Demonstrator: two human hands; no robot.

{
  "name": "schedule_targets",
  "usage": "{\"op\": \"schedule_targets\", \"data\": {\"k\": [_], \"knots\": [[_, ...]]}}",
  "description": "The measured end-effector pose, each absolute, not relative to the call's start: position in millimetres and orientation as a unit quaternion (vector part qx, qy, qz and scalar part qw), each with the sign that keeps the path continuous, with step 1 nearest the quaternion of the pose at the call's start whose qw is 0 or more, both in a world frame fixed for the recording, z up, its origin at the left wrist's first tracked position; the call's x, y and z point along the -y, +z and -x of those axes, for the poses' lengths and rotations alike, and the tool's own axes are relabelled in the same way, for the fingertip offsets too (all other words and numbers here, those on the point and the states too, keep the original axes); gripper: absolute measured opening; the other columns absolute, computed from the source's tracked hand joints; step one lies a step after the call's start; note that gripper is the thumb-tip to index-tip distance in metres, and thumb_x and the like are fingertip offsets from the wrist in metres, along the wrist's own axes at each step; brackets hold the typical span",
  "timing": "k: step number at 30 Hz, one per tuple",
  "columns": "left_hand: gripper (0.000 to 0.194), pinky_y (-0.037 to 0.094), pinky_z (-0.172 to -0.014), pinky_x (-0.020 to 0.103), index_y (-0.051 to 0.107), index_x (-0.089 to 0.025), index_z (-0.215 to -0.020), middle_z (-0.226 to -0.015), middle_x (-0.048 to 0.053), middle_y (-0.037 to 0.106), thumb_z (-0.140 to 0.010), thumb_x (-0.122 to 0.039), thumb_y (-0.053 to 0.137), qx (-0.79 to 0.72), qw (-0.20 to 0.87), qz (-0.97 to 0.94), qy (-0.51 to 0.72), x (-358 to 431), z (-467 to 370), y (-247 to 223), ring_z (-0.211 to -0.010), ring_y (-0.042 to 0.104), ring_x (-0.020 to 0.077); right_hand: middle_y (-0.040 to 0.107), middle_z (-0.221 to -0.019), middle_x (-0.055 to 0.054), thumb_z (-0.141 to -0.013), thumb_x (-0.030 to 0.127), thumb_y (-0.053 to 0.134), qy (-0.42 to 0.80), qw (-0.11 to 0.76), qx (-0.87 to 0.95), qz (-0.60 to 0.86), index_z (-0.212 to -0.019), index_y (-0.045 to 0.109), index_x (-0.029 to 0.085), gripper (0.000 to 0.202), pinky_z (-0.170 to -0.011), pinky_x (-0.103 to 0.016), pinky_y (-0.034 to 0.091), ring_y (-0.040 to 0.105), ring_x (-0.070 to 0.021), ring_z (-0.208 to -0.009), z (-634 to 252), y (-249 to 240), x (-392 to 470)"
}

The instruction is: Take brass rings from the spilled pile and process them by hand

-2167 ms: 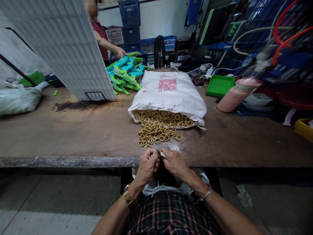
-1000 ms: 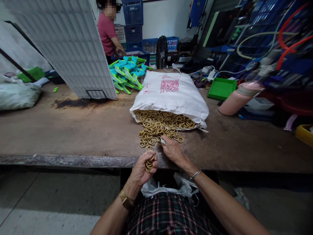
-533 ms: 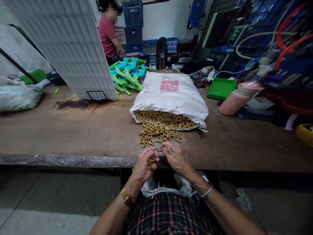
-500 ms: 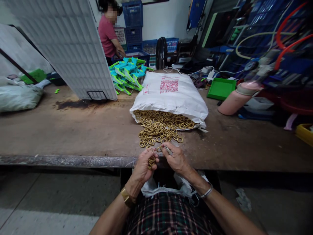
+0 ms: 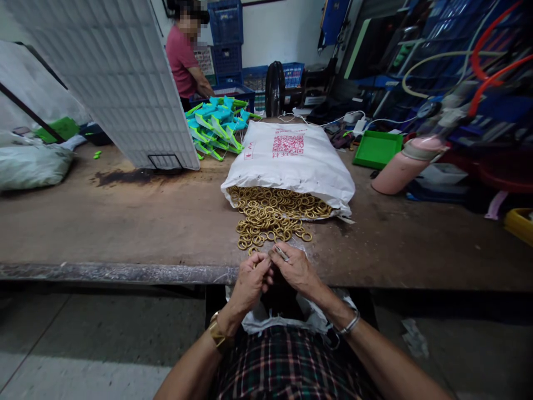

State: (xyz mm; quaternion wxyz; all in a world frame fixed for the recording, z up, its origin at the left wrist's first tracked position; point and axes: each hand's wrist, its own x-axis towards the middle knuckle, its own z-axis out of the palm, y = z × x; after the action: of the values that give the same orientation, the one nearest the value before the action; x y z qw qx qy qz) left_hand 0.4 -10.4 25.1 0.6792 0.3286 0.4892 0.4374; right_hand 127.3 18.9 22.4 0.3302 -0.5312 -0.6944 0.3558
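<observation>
My left hand (image 5: pixel 250 280) is closed, thumb and fingertips pinched together. Gold-coloured rings are in it, mostly hidden by the fingers now. Its fingertips meet those of my right hand (image 5: pixel 297 269) just over the table's front edge. My right hand is closed round a small silvery metal tool (image 5: pixel 282 253), whose kind I cannot make out. Whatever lies between the touching fingertips is hidden. Right behind my hands lies a loose pile of gold-coloured rings (image 5: pixel 266 225), spilling from the open mouth of a white woven sack (image 5: pixel 258 158) with a red printed code.
A tall pale ribbed panel (image 5: pixel 125 89) stands at the left. Turquoise and green plastic parts (image 5: pixel 216 125) are stacked behind it. To the right are a green tray (image 5: pixel 377 150) and a pink bottle (image 5: pixel 402 172). A co-worker (image 5: pixel 183 58) stands at the back beside blue crates (image 5: pixel 227 44).
My hands have come together at the fingertips. The left hand has turned, so the rings that showed in it are now mostly covered. A ring at the right fingertips is no longer visible.
</observation>
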Motion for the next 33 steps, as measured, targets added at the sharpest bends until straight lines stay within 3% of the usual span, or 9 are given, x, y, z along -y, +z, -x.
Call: {"op": "schedule_targets", "data": {"k": [9,18,25,33], "knots": [[0.036,0.022,-0.035,0.014,0.047,-0.017,-0.073,-0.057,-0.005,0.05,-0.066,-0.047,0.065,-0.464,0.699,-0.305,0.45,11.9,2.4,26.1,-0.041,0.043,0.0036,0.046,-0.053,0.004,-0.083,0.033,0.038,0.317,0.337,0.688,0.559,-0.06,0.044,0.019,0.027,-0.051,-0.021,0.03,0.041,-0.0096,-0.051,-128.5,12.5,-23.0],[0.034,0.024,-0.036,0.014,0.047,-0.017,-0.073,-0.057,-0.005,0.05,-0.069,-0.047,0.063,-0.477,0.671,-0.322,0.468,10.1,2.2,23.9,-0.041,0.042,0.0036,0.06,-0.063,-0.001,-0.076,0.014,0.039,0.231,0.205,0.793,0.525,-0.074,0.053,0.021,0.016,-0.055,-0.023,0.029,0.052,-0.0134,-0.057,-132.5,5.4,-9.6],[0.03,0.027,-0.038,0.015,0.048,-0.017,-0.07,-0.057,-0.005,0.05,-0.071,-0.045,0.06,-0.514,0.624,-0.366,0.46,10.2,1.8,22.8,-0.043,0.044,0.0051,0.064,-0.069,-0.003,-0.076,0.012,0.039,0.195,0.175,0.805,0.532,-0.086,0.057,0.02,0.022,-0.055,-0.025,0.027,0.056,-0.0151,-0.062,-129.6,9.9,-7.1],[0.033,0.031,-0.043,0.016,0.046,-0.016,-0.068,-0.053,-0.005,0.049,-0.076,-0.046,0.057,-0.47,0.638,-0.415,0.447,23.0,5.0,37.0,-0.043,0.043,0.0042,0.067,-0.074,-0.007,-0.078,0.014,0.04,0.156,0.043,0.776,0.609,-0.094,0.059,0.018,0.025,-0.053,-0.026,0.024,0.058,-0.0175,-0.063,-131.5,12.6,-16.5]]}}
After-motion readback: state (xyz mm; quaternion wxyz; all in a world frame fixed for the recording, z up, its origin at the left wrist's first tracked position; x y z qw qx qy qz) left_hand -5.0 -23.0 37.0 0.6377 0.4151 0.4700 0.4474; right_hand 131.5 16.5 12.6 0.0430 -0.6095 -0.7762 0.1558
